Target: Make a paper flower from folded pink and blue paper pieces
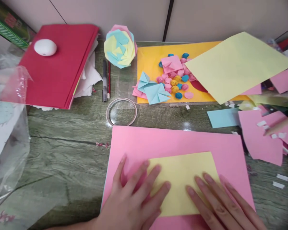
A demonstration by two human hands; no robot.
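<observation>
A yellow sheet of paper lies flat on a larger pink sheet at the near side of the table. My left hand rests with spread fingers over the yellow sheet's left edge, its outer fingers reaching onto the pink. On the yellow sheet's right side, my right hand lies flat with fingers stretched out; its lower part runs out of view. Neither hand grasps anything.
Beyond the pink sheet are a tape roll, a folded paper ball, pens and paper rosettes on orange card. A red folder bears a white egg-shaped object. Pink scraps lie right, clear plastic left.
</observation>
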